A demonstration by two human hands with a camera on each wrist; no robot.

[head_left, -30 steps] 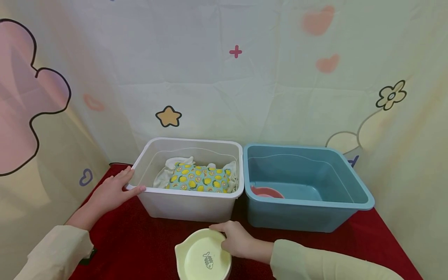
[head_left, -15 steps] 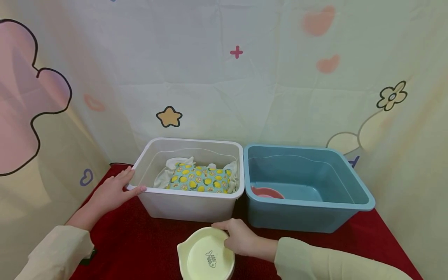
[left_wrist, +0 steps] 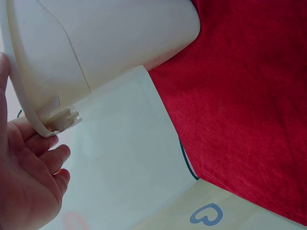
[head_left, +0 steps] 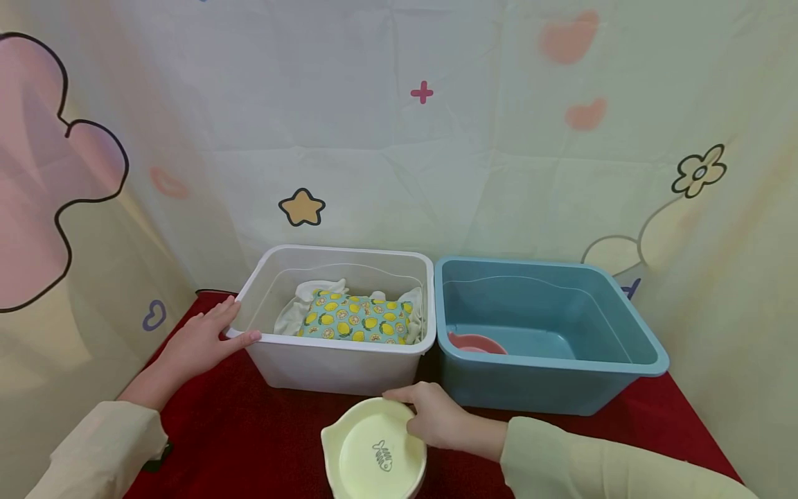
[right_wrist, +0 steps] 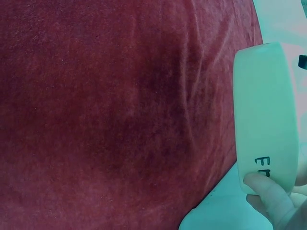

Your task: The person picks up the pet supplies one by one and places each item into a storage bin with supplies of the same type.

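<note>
Head view, with the white tub [head_left: 337,365] as landmark. The yellow bowl [head_left: 358,466] was in front of the tub's right half, on the person's side; its interior, marked with a fish drawing [head_left: 382,456], faced the camera, and its near edge was cut off by the frame. The right hand [head_left: 439,419] had its fingers clamped on the bowl's rim at the far right, one finger lying along the edge. Whether the bowl touched the red cloth [head_left: 249,436] beneath could not be told. The left hand [head_left: 198,344] held the tub's near left corner, the thumb apart from the fingers and laid along the front rim. Inside the tub, a lemon-print cushion [head_left: 355,320] lay on white fabric [head_left: 289,317]. Just to the tub's right was the blue tub [head_left: 530,389], holding a pink bowl [head_left: 479,343] in its near left corner. Behind the tub hung a printed curtain [head_left: 374,173].

Left wrist view: the fingers were curved at the tub's rim, close together, with the thumb on the rim's other side.

Right wrist view: the bowl's outer wall showed dark lettering [right_wrist: 262,160], partly covered by a fingertip pressed against it.
</note>
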